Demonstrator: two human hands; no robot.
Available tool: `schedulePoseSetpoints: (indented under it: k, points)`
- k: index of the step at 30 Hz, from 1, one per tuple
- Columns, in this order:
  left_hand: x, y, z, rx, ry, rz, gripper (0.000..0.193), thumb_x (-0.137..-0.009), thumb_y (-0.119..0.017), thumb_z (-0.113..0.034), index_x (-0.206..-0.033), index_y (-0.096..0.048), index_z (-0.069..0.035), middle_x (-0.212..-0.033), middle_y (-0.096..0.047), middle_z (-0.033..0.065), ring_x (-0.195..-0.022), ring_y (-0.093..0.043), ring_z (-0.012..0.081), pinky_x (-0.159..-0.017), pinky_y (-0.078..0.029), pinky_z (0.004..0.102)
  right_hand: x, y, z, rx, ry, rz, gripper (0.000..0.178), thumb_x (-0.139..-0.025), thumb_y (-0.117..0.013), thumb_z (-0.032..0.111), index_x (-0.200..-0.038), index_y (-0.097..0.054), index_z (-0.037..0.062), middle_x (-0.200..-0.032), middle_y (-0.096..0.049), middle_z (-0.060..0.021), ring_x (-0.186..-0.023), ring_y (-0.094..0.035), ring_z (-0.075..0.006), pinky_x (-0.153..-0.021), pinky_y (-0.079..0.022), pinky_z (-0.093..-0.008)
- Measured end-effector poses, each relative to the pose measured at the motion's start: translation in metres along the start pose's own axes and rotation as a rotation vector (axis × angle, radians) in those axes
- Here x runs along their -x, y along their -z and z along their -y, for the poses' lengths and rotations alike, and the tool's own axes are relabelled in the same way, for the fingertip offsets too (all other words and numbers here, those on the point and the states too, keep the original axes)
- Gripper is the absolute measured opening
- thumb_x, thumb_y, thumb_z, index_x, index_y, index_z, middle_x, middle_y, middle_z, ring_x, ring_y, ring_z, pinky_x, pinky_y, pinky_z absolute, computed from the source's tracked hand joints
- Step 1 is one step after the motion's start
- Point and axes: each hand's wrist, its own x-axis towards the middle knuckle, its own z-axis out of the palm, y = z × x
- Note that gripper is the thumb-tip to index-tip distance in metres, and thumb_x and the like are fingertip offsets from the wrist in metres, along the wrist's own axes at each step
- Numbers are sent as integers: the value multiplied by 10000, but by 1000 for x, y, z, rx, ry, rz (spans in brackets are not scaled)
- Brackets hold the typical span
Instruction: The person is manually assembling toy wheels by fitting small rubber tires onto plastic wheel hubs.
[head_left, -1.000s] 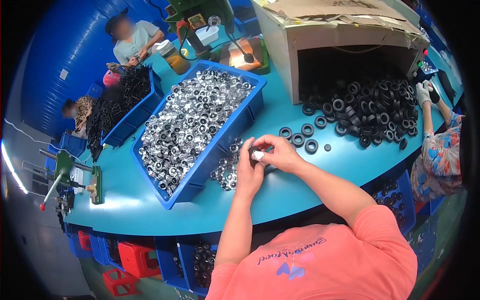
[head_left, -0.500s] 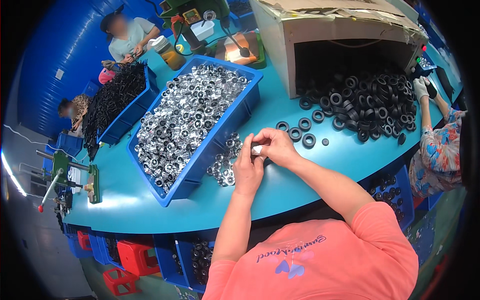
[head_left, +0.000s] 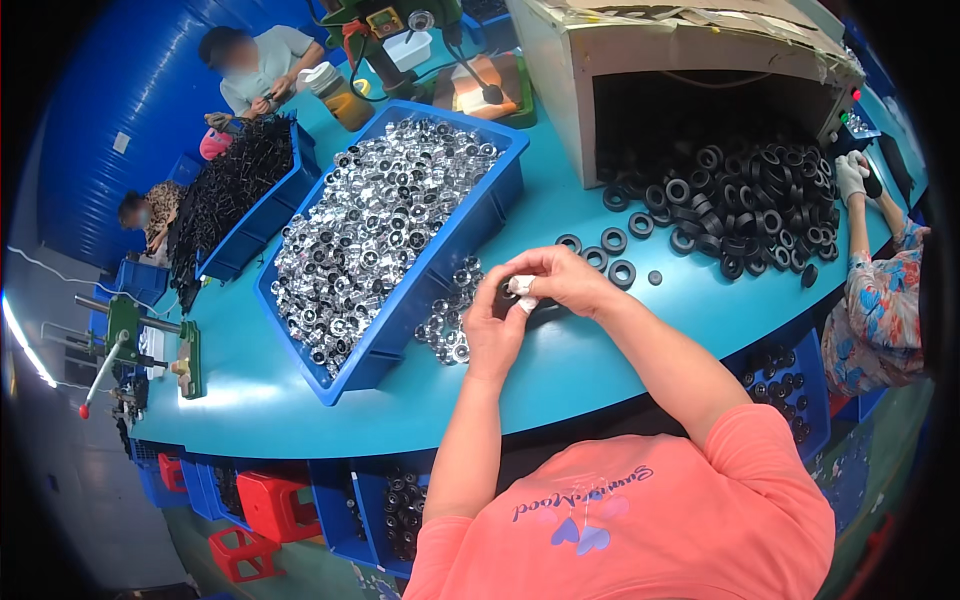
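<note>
Over the near part of the teal table, my left hand (head_left: 494, 335) and my right hand (head_left: 566, 280) meet with bent fingers around a small dark piece. Fingers hide most of it, so its kind does not show. White wraps cover some of my fingertips. Just left of my hands lie loose clear wheel-like hubs with dark centres (head_left: 440, 330). Beyond them a large blue bin (head_left: 485, 215) is heaped with more such hubs (head_left: 390, 230). Several loose black rubber rings (head_left: 622, 273) rest past my right hand, beside a big pile of black rings (head_left: 745, 215).
A box-like housing (head_left: 690, 50) stands behind the ring pile. A green press (head_left: 122, 335) is at the left, another machine (head_left: 385, 30) at the back. A blue bin of black parts (head_left: 240, 180) sits far left. At right are a co-worker's gloved hands (head_left: 852, 175); another person (head_left: 265, 65) sits at the back.
My hands have shifted slightly and turned, with more of the white fingertip wraps showing. They stay together around the dark piece. The view has moved slightly.
</note>
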Motion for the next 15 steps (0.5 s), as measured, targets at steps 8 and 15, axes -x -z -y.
schedulePoseSetpoints:
  k: [8, 15]
  points:
    - [1, 2, 4, -84, 47, -32, 500, -888, -796, 21, -1355, -636, -63, -1154, -724, 36, -1017, -697, 116, -872, -576, 275, 1, -3, -2, 143, 15, -59, 314, -909, -691, 68, -1209, -709, -24, -1090, -743, -63, -969, -697, -133, -856, -571, -298]
    - [1, 1, 7, 112, 89, -60, 499, -897, -786, 50, -1366, -636, -37, -1193, -702, 43, -1082, -675, 130, -925, -561, 285, 1, -11, -6, 206, 50, -116, 339, -907, -686, 60, -1238, -712, -11, -1114, -749, -73, -982, -707, -130, -868, -578, -299]
